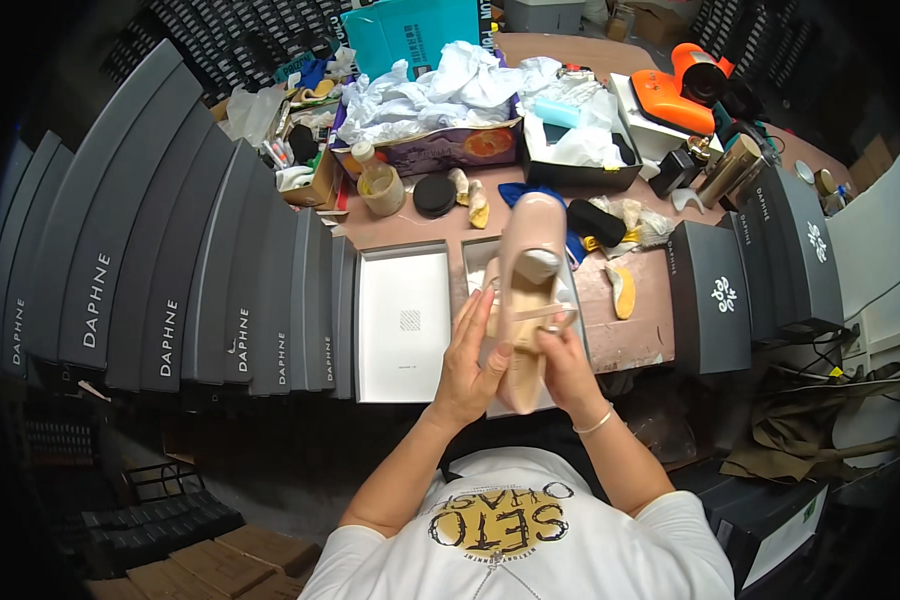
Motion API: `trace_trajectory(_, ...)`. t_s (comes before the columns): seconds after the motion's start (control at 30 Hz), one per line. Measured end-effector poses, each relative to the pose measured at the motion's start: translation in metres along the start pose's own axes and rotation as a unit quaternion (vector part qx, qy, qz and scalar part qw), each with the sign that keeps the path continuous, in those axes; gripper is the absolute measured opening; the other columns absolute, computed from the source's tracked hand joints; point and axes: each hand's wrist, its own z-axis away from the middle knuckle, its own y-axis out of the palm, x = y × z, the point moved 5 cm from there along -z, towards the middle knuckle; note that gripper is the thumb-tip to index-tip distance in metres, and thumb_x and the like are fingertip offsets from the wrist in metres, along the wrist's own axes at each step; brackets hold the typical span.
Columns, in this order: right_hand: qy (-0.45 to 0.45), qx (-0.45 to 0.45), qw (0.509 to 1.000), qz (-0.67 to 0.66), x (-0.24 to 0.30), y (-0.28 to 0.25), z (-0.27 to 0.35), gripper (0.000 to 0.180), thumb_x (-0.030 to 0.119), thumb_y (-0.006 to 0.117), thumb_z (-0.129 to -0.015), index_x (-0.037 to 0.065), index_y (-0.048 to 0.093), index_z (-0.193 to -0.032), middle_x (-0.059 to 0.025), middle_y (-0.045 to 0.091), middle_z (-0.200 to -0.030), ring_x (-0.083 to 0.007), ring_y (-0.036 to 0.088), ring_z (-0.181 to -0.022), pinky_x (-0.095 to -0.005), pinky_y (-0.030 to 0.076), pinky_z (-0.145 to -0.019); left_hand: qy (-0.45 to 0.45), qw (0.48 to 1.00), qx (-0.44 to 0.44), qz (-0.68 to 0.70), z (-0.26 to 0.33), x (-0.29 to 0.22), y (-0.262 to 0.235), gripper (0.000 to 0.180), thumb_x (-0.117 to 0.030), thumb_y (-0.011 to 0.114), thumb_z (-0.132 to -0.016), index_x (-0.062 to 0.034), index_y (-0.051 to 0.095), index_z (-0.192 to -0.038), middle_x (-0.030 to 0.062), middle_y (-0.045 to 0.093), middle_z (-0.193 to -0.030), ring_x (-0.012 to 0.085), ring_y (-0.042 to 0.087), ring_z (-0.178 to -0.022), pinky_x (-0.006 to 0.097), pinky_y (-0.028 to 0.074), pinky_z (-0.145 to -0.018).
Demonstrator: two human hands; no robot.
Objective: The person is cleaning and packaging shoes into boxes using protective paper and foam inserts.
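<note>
A pale pink shoe with a thin strap is held up in front of me, toe pointing away, with white stuffing inside its toe. My left hand grips its left side, the thumb lying along the edge near the heel. On the other side my right hand is closed at the strap, its fingers partly hidden by the shoe. Below the shoe is an open shoebox, mostly covered by my hands; something pinkish in it is only partly visible. Left of that lies a white-lined box part, with a small printed patch inside.
Dark grey shoeboxes stand in a row at left, more at right. Behind are a purple carton of crumpled paper, a jar, a round black tin, a yellow-and-white pad and an orange device.
</note>
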Motion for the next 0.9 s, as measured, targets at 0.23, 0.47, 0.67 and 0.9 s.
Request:
trace_trajectory(0.23,-0.056,-0.135,0.989,0.015,0.05,-0.095,0.039,0.041,0.026,0.052,-0.096,-0.002,0.05,-0.125,-0.0101,0.063,-0.113,-0.0166,0.064,-0.1,-0.0307,0.051,-0.088,-0.047,0.92,0.236,-0.311,0.036,0.027,0.079,0.065,-0.04,0.057,-0.093,0.0067,0.042,-0.137,0.0286,0.045,-0.137,0.0432,0.034,-0.135,0.062,0.017,-0.111)
trace_trajectory(0.47,-0.061,-0.132,0.989,-0.026,0.03,-0.11,0.046,0.049,0.024,0.056,-0.097,-0.001,0.042,-0.137,-0.0084,0.055,-0.126,-0.0142,0.053,-0.114,-0.0288,0.042,-0.099,-0.101,0.99,-0.034,-0.096,0.037,0.063,0.102,0.068,-0.02,0.059,-0.092,0.001,0.027,-0.147,0.0283,0.019,-0.152,0.0408,0.019,-0.142,0.048,0.018,-0.115)
trace_trajectory(0.67,-0.064,-0.129,0.989,0.023,0.03,-0.106,0.042,0.053,0.024,0.058,-0.096,-0.002,0.04,-0.138,-0.0091,0.055,-0.126,-0.0136,0.052,-0.114,-0.0283,0.041,-0.099,-0.335,0.912,-0.113,0.209,0.044,0.115,0.095,0.077,-0.013,0.064,-0.088,0.0012,0.019,-0.149,0.0243,0.034,-0.145,0.0306,0.04,-0.133,0.038,0.034,-0.108)
trace_trajectory(0.9,-0.113,-0.091,0.987,0.067,0.048,-0.078,0.038,0.054,0.025,0.06,-0.095,-0.002,0.04,-0.138,-0.0096,0.055,-0.125,-0.0145,0.052,-0.114,-0.0294,0.041,-0.099,-0.402,0.857,-0.101,0.306,0.02,0.116,0.089,0.071,0.001,0.05,-0.083,0.0029,0.023,-0.149,0.0198,0.046,-0.138,0.024,0.051,-0.121,0.032,0.043,-0.1)
